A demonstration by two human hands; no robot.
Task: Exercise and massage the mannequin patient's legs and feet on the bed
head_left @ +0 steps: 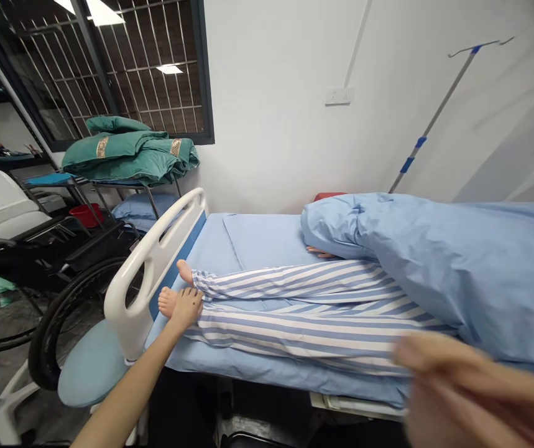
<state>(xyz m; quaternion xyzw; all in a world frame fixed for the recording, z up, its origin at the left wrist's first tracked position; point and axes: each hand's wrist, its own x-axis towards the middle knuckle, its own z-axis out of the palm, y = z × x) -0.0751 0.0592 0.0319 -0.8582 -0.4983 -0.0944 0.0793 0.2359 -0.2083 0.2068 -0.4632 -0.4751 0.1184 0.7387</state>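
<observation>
while the left hand (185, 309) cups a bare foot (167, 302) left of centre, the right hand (462, 392) blurs at lower right, its grip unclear. a white bed rail (155, 261) stands just beyond it.

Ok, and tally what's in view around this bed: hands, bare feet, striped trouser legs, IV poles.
Hands: 2 (left hand, right hand)
Bare feet: 2
Striped trouser legs: 2
IV pole: 1
Total: 7
</observation>
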